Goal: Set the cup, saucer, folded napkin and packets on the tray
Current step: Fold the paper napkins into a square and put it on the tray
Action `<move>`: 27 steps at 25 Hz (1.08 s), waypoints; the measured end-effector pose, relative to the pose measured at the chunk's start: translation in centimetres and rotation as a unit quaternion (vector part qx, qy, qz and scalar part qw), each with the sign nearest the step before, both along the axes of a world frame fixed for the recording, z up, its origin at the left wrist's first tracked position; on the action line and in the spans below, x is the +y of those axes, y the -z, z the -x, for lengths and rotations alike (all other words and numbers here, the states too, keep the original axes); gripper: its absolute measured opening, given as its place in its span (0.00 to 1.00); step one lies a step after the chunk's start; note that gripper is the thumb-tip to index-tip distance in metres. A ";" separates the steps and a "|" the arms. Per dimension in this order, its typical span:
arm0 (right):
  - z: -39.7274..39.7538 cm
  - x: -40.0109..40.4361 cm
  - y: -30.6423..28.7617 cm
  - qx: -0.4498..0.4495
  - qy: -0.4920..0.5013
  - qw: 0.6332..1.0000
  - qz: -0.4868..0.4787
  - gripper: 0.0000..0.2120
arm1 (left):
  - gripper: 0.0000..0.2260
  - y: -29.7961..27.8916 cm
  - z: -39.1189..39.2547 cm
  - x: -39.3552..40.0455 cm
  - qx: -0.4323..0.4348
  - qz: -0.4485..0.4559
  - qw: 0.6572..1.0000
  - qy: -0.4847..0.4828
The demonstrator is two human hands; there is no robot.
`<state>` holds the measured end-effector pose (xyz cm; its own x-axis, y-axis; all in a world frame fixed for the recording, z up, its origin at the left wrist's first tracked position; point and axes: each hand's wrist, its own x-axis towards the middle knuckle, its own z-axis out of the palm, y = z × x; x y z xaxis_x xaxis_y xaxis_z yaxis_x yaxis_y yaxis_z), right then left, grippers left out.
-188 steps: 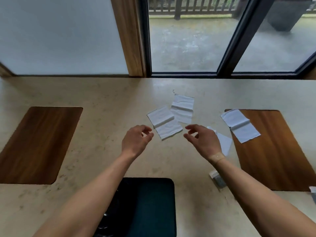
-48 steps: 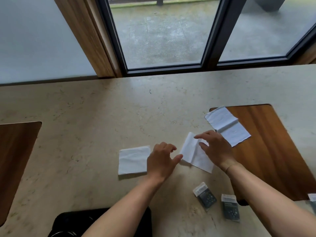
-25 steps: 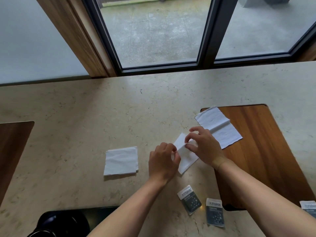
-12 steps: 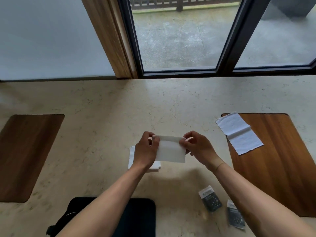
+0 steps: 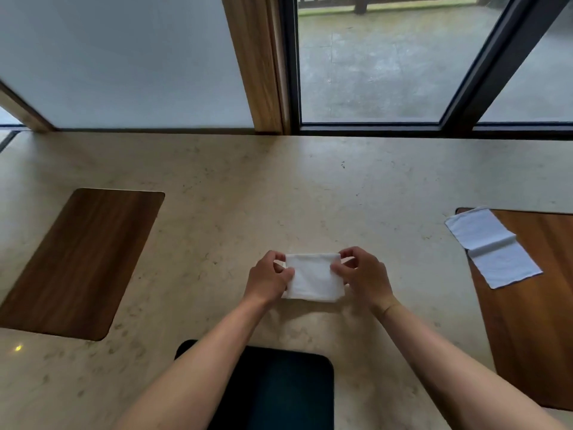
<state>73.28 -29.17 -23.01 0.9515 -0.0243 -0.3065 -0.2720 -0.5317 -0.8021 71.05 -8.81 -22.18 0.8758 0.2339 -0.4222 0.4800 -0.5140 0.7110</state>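
Napkin pinched between left hand and right hand.

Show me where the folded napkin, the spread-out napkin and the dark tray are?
folded napkin (image 5: pixel 313 279): head view, middle of its white face.
spread-out napkin (image 5: pixel 493 246): head view, near its centre crease.
dark tray (image 5: pixel 279 389): head view, bare surface between the forearms.

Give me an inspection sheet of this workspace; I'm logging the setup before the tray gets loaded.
Surface: beige stone counter with two inset brown wooden panels.
Job's things: white folded napkin, held at both sides; dark tray at the near edge; cup, saucer, packets not in view.
Clutter: white unfolded napkin on the right panel.
Hands: left hand and right hand both pinch the folded napkin.
Cables: nothing seen.
Surroundings: dark-framed window, patio outside.
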 end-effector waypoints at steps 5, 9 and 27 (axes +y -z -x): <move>0.5 1.3 1.4 -0.018 -0.030 0.994 0.102 0.10 | 0.08 1.2 -0.1 0.7 0.014 -0.064 0.997 0.032; 0.5 2.0 1.8 -0.042 -0.040 0.988 0.145 0.12 | 0.07 1.5 -0.5 1.0 0.011 -0.115 0.991 0.062; 0.9 -1.5 -0.3 -0.052 0.073 0.977 0.193 0.13 | 0.10 0.1 -2.9 1.0 -0.080 -0.144 0.980 0.109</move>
